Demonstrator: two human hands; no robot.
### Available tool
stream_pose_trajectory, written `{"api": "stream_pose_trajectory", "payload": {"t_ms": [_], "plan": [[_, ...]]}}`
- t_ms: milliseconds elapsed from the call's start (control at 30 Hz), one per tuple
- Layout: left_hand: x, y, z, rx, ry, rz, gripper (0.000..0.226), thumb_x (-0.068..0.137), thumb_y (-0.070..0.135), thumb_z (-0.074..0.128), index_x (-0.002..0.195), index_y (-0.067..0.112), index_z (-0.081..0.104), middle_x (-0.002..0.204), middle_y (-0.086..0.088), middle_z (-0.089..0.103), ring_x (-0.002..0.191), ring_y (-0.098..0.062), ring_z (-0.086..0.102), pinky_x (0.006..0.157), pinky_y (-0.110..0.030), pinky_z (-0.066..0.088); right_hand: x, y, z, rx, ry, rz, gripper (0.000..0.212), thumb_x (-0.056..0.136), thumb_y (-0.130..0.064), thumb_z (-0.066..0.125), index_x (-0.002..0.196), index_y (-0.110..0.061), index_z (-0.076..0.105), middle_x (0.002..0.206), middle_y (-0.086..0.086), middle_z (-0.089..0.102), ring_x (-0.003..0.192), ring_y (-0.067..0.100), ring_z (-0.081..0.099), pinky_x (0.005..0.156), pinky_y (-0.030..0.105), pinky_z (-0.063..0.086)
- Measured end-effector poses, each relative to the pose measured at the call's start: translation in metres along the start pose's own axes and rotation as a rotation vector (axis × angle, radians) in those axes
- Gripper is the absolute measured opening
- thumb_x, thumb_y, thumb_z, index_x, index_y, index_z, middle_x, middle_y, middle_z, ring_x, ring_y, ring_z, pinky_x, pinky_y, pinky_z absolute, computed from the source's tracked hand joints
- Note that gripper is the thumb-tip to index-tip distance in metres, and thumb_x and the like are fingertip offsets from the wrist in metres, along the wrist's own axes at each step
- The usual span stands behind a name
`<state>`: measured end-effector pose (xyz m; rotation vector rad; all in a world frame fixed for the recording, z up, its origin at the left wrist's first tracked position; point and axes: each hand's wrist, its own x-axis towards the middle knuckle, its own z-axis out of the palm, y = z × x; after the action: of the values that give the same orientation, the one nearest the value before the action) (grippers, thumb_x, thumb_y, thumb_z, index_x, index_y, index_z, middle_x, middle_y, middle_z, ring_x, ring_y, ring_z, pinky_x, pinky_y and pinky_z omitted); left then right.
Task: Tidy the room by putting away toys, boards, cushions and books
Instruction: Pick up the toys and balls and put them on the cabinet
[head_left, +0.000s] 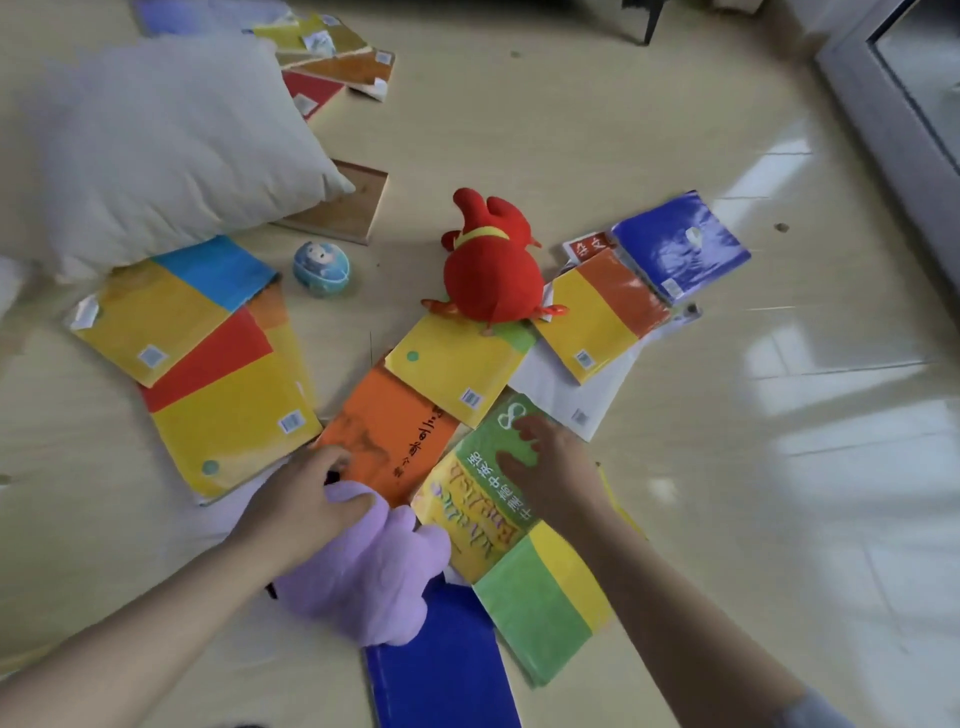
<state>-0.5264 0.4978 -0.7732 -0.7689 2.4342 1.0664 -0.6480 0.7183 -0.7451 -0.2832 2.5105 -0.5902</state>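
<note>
Books lie scattered over the pale floor. My left hand (306, 501) is closed on the top of a purple plush toy (374, 571), which lies partly on an orange book (387, 431) and a blue book (447, 670). My right hand (553, 467) lies flat, fingers spread, on a green and yellow book (498, 514). A red plush toy (491, 265) sits on a yellow book (452, 364) further off. A white cushion (161, 145) lies at the upper left, over a wooden board (348, 208).
A small blue round toy (322, 270) sits by the cushion. More yellow, red and blue books lie at the left (208, 364), right (680, 244) and far top (332, 57). A grey door frame (883, 114) runs along the right.
</note>
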Motion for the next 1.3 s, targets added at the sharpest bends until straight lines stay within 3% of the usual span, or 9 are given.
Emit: {"api": "stream_pose_trajectory", "payload": {"t_ms": [267,400,467,567,733,900,1033,1167,1300], "plan": [[0.078,-0.043,0.043,-0.018,0.073,0.179,0.051,0.07,0.045,0.078,0.114,0.027,0.059,0.116,0.009,0.057,0.108,-0.009,0.056,0.09,-0.026,0.044,0.092,0.021,0.068,-0.02,0.169,-0.127,0.047,0.09,-0.031,0.064,0.132,-0.014,0.051,0.126,0.007,0.058,0.104,0.023,0.06,0.084,0.035,0.05],[0.053,-0.054,0.046,0.179,-0.18,0.192,0.113,0.021,0.09,0.061,0.123,0.04,0.05,0.124,0.018,0.045,0.109,-0.001,0.049,0.089,-0.016,0.039,0.089,0.018,0.081,-0.05,0.215,-0.191,0.048,0.089,-0.032,0.063,0.132,-0.015,0.051,0.127,0.006,0.057,0.101,0.023,0.059,0.08,0.032,0.047],[0.046,-0.064,0.052,0.345,-0.284,0.165,0.134,0.016,0.093,0.05,0.137,0.037,0.038,0.14,0.014,0.036,0.128,-0.009,0.038,0.103,-0.024,0.035,0.083,0.017,0.084,-0.059,0.228,-0.212,0.048,0.089,-0.032,0.063,0.132,-0.015,0.051,0.127,0.006,0.058,0.098,0.022,0.059,0.076,0.03,0.045],[0.044,-0.077,0.07,0.422,-0.379,0.144,0.143,0.021,0.085,0.066,0.147,0.034,0.02,0.152,0.01,0.016,0.139,-0.014,0.023,0.111,-0.027,0.027,0.075,0.021,0.087,-0.064,0.235,-0.222,0.048,0.089,-0.031,0.063,0.132,-0.015,0.051,0.126,0.006,0.058,0.099,0.022,0.059,0.075,0.029,0.044],[0.073,-0.086,0.083,0.475,-0.393,0.168,0.109,0.029,0.079,0.075,0.125,0.044,0.036,0.13,0.004,0.038,0.118,-0.018,0.044,0.1,-0.035,0.042,0.074,0.032,0.088,-0.118,0.233,-0.202,0.048,0.089,-0.031,0.063,0.132,-0.014,0.05,0.125,0.007,0.058,0.104,0.023,0.058,0.079,0.031,0.046],[0.086,-0.121,0.084,0.303,-0.368,0.136,0.064,0.042,0.065,0.082,0.09,0.031,0.057,0.096,0.011,0.057,0.085,-0.005,0.053,0.069,-0.021,0.044,0.082,0.033,0.096,-0.103,0.217,-0.179,0.049,0.09,-0.03,0.063,0.133,-0.014,0.049,0.128,0.007,0.056,0.105,0.022,0.057,0.081,0.03,0.044],[0.09,-0.132,0.096,0.123,-0.279,0.193,0.046,0.051,0.058,0.08,0.079,0.025,0.063,0.091,0.01,0.057,0.078,-0.003,0.053,0.068,-0.016,0.042,0.089,0.034,0.102,-0.11,0.216,-0.184,0.049,0.09,-0.031,0.063,0.134,-0.015,0.048,0.129,0.008,0.056,0.107,0.023,0.058,0.085,0.032,0.046],[0.078,-0.116,0.105,-0.018,-0.338,0.254,0.057,0.054,0.077,0.062,0.086,0.032,0.069,0.089,0.017,0.068,0.085,0.002,0.06,0.08,-0.018,0.047,0.089,0.033,0.106,-0.095,0.213,-0.197,0.05,0.09,-0.03,0.064,0.134,-0.014,0.048,0.13,0.008,0.056,0.113,0.024,0.057,0.091,0.035,0.047],[0.068,-0.099,0.118,0.161,-0.398,0.278,0.081,0.044,0.09,0.051,0.098,0.031,0.06,0.095,0.017,0.062,0.089,-0.004,0.057,0.085,-0.025,0.047,0.081,0.034,0.108,-0.106,0.207,-0.213,0.051,0.09,-0.03,0.064,0.135,-0.014,0.048,0.13,0.007,0.056,0.114,0.023,0.056,0.09,0.035,0.047]]}}
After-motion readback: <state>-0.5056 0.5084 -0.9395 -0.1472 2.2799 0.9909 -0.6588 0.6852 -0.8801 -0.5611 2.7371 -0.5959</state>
